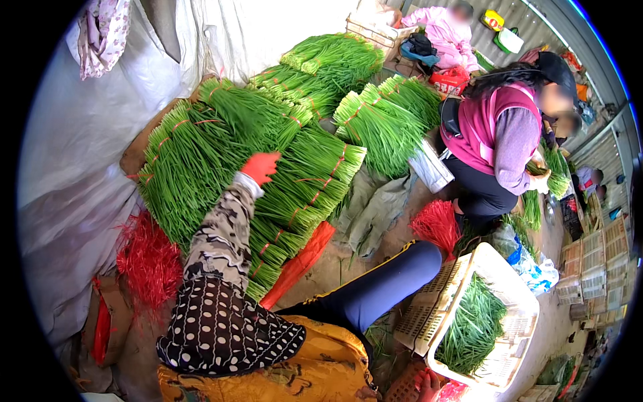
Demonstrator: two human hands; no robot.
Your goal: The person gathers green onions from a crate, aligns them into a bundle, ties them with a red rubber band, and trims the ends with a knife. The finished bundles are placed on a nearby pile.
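My left hand (261, 168), in an orange-red glove, is over the middle of several bundles of green chives, its fingers a little apart and nothing visible in them. Close beside it is a bundle (314, 176) with pale cut ends, tied with red plastic strips; another tied bundle (188, 161) fans out on the left. Whether the fingertips touch the leaves cannot be told. At the bottom edge, my right hand (428, 386) shows only in part, near a bunch of red plastic strips (452, 391); its grip cannot be made out.
A cream plastic crate (522, 321) with loose chives (472, 326) stands tilted right of my knee (402, 281). Red strip heaps lie at left (150, 261) and centre right (437, 226). A co-worker (497, 130) in a magenta vest sits at right, holding chives.
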